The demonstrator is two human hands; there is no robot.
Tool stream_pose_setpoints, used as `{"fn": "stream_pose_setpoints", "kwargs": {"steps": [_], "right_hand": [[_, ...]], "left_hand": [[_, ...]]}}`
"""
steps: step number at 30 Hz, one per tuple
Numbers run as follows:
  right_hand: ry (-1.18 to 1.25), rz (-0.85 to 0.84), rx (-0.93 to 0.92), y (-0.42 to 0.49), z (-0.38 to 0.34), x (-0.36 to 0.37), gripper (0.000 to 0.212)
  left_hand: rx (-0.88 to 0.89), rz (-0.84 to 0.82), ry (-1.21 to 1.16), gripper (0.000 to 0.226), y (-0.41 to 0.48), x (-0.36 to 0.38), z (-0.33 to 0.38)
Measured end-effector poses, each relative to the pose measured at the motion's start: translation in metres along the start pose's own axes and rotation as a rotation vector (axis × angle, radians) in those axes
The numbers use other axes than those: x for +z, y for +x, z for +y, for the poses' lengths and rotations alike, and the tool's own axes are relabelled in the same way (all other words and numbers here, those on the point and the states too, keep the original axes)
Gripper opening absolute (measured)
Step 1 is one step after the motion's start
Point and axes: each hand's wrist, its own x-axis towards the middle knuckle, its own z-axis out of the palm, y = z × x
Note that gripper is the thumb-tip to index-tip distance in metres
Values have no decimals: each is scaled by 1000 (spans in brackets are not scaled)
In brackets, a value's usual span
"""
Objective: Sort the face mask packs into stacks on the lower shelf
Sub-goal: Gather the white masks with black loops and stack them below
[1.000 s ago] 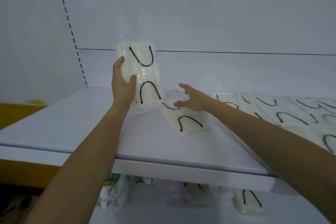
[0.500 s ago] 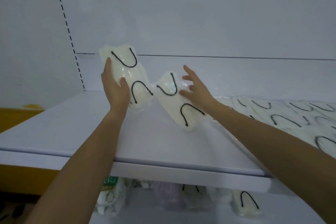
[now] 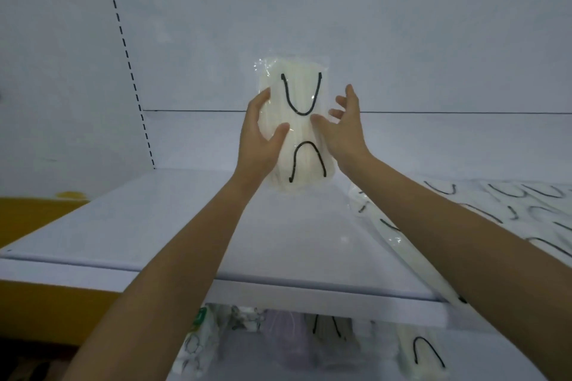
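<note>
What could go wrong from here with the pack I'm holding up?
The glossy mask pack is gripped by the left hand alone; the right hand is open beside it, so it could slip. The right forearm passes over loose packs reaching the upper shelf edge and may sweep one off.
</note>
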Motion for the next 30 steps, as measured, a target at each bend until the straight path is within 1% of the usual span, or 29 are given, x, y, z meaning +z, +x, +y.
{"fn": "stream_pose_setpoints", "kwargs": {"steps": [3,4,7,10,11,12,14,15,18,20,22,25,28,30], "right_hand": [[83,-100,98,-4,1,-8,76],[94,-123,98,-4,2,-9,74],[13,-144,6,-9,10,-10,70],[-171,-192,-112,-27,34,-9,74],[-249,-202,-173,-30,44,-8,75],[-307,-202,-255,-30,51,-9,74],[-369,-197,-407,-23,54,-10,70],[-390,-193,-447,-19,54,-10,68],[-490,-208,-415,-24,59,-16,69],[-534,-236,-388,-33,64,-19,69],[-543,-216,-400,-30,62,-18,70],[-522,-191,-376,-27,56,-15,72],[-603,-248,-373,-37,67,-16,69],[-650,-274,-392,-35,68,-18,69]], "left_hand": [[-31,-17,-60,74,-4,3,3],[-52,-21,-66,79,-4,3,2],[-95,-86,-29,87,-8,2,-7],[-198,-188,3,88,-32,3,-25],[-183,-213,27,86,-36,2,-27],[-128,-231,68,83,-37,1,-27],[33,-255,161,75,-29,-2,-23],[79,-257,211,74,-23,-3,-25],[83,-256,305,68,-26,1,-32],[144,-307,309,58,-38,4,-33],[185,-348,317,53,-38,6,-28],[167,-370,302,57,-28,8,-33],[74,-471,329,61,-36,8,-47],[29,-498,354,62,-38,6,-48]]}}
